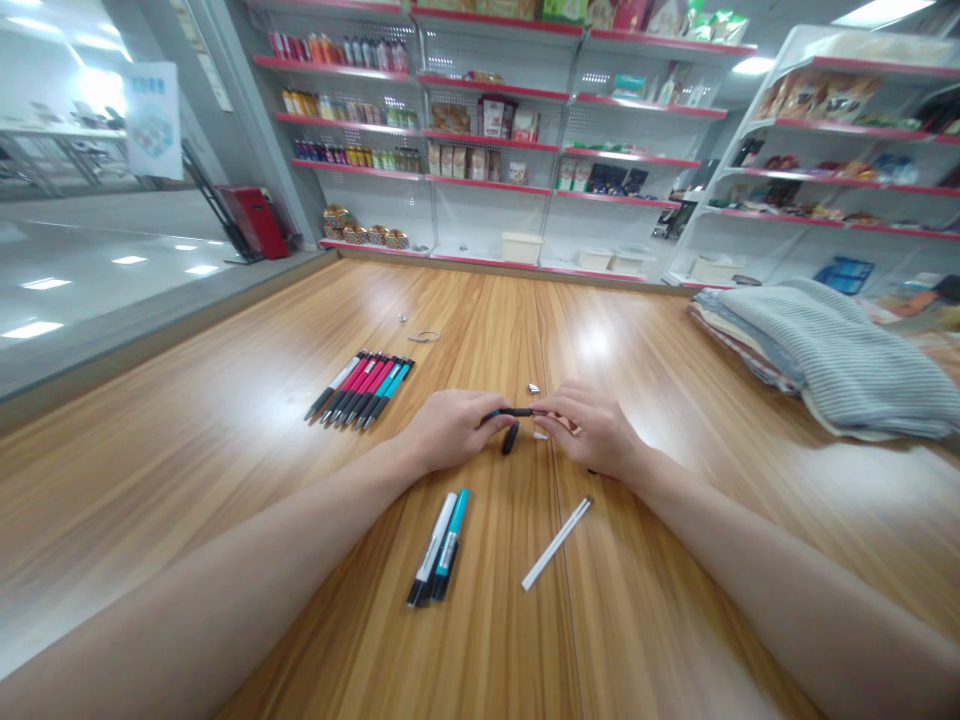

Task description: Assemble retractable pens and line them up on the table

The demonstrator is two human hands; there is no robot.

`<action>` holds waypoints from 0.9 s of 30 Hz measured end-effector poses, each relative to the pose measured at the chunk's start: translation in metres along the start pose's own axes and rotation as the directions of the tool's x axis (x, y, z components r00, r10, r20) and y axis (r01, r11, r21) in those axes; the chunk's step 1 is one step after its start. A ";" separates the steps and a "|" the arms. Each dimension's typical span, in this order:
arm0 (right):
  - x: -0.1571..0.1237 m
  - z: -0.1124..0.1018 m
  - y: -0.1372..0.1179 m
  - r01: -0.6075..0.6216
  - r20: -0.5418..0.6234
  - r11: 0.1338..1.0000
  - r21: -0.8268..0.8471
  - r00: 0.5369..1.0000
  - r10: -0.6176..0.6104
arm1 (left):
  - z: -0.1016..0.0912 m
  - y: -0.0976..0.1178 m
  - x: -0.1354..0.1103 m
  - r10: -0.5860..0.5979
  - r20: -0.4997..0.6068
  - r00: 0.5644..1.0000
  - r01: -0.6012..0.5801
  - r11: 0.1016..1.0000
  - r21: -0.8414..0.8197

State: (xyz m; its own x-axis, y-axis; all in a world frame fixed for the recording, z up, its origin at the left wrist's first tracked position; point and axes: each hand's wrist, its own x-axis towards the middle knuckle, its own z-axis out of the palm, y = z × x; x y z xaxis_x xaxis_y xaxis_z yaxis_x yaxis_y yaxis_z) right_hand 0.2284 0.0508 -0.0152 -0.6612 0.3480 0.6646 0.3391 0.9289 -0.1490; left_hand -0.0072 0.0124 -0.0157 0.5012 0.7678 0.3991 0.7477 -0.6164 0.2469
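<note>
Indoors, a wood-grained counter (480,300) fills the foreground, and on it lies a row of pens (360,390), white, red and teal with black grips. Well beyond that row, shelves (491,212) with red edges carry bottles, bags and boxes, and a red box (251,222) stands beyond it to the left, off the counter. Just past the row are a thin loop (424,341) and a small shiny bit (402,317); far to its right lies a pile of folded cloths (847,345). To the right of the row, the dark pen part (516,412) is held level above the counter between both hands. The left hand (457,428) is closed up, thumb and fingers pinching one end, where a touch of blue shows; the right hand (589,428) pinches the other end between thumb and fingertips, its palm partly hollow. Also right of the row, near the hands, lie a black piece (511,438), a silver tip (533,388) and a small white bit (540,436). Nearer than the row, and to its right, are a white barrel (439,535) and a teal barrel (456,525) side by side, then two white sticks (556,544) farther right.
</note>
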 end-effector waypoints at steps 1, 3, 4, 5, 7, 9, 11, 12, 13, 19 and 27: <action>0.000 0.000 -0.001 0.001 0.009 1.000 -0.005 1.000 -0.001 | 0.000 0.000 0.000 0.001 0.004 1.000 -0.001 1.000 -0.003; 0.000 -0.001 -0.001 0.007 0.019 1.000 -0.019 1.000 -0.006 | 0.001 -0.001 0.001 0.010 0.002 1.000 -0.010 1.000 -0.010; 0.000 -0.001 -0.001 0.010 0.026 1.000 -0.029 1.000 -0.009 | 0.001 -0.002 0.001 0.019 -0.003 1.000 -0.019 1.000 -0.015; 0.000 -0.001 -0.001 0.013 0.036 0.999 -0.040 0.999 -0.012 | 0.002 -0.002 0.001 0.029 -0.010 1.000 -0.029 0.999 -0.020; 0.000 -0.002 -0.002 0.020 0.063 0.998 -0.062 0.998 -0.016 | 0.003 -0.003 0.001 0.048 -0.026 0.999 -0.049 0.999 -0.023; 0.000 -0.002 -0.002 0.023 0.080 0.996 -0.084 0.997 -0.017 | 0.004 -0.004 0.000 0.058 -0.041 0.997 -0.059 0.998 -0.019; 0.000 -0.002 -0.003 0.020 0.083 0.994 -0.103 0.996 -0.012 | 0.003 -0.004 0.000 0.060 -0.055 0.997 -0.061 0.998 -0.013; 0.000 -0.002 -0.003 0.019 0.083 0.994 -0.109 0.996 -0.010 | 0.003 -0.004 0.000 0.056 -0.059 0.997 -0.057 0.998 -0.012; 0.001 -0.002 -0.003 0.020 0.083 0.994 -0.112 0.996 -0.011 | 0.002 -0.003 0.000 0.051 -0.063 0.997 -0.052 0.999 -0.013; 0.000 0.000 0.000 0.017 0.079 0.994 -0.107 0.997 -0.008 | 0.000 0.002 0.003 0.061 -0.103 0.993 -0.070 0.994 -0.082; 0.000 0.001 0.000 -0.005 0.052 0.994 -0.113 0.999 0.010 | 0.005 -0.001 0.004 0.115 -0.194 0.974 -0.139 0.984 -0.115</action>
State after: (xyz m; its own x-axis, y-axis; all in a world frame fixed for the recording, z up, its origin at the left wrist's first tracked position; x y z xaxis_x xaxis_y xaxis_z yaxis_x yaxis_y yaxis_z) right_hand 0.2277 0.0504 -0.0161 -0.6916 0.3639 0.6239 0.4157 0.9069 -0.0681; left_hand -0.0039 0.0170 -0.0189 0.4898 0.6433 0.5885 0.6156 -0.7331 0.2891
